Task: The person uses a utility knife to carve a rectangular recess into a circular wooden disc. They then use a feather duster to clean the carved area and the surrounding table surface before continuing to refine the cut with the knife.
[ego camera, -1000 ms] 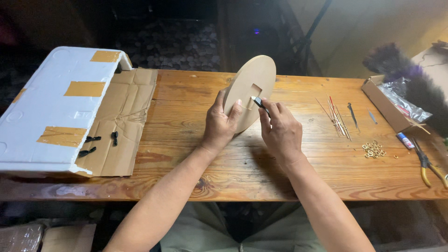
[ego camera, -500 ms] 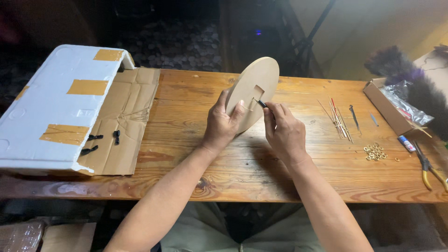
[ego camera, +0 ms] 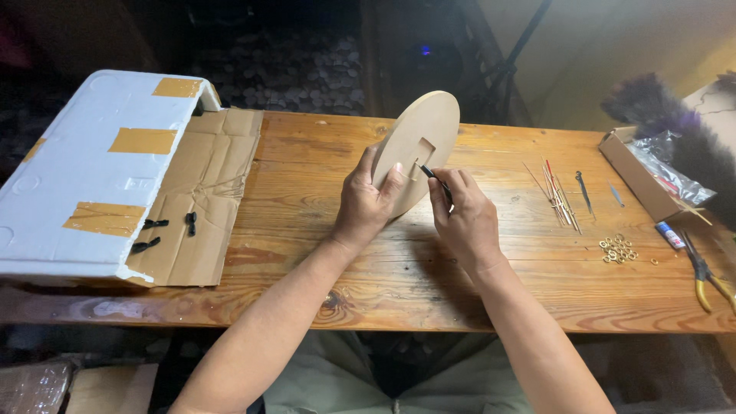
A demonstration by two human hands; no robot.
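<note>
A round tan wooden disc (ego camera: 426,136) with a square recess near its middle stands tilted on its edge on the wooden table (ego camera: 322,261). My left hand (ego camera: 368,201) grips the disc's lower left rim, thumb across its face. My right hand (ego camera: 462,216) pinches a thin black tool (ego camera: 429,173), whose tip touches the disc just below the recess.
A white foam box (ego camera: 92,169) with tan tape lies on flattened cardboard (ego camera: 205,192) at the left, small black pieces (ego camera: 153,224) beside it. Thin sticks (ego camera: 556,188), small brass rings (ego camera: 617,248), yellow-handled pliers (ego camera: 709,277) and an open cardboard box (ego camera: 640,175) sit at the right.
The view has shifted slightly. My right hand has brought the black tool a little lower on the disc's face; my left hand keeps the same hold.
</note>
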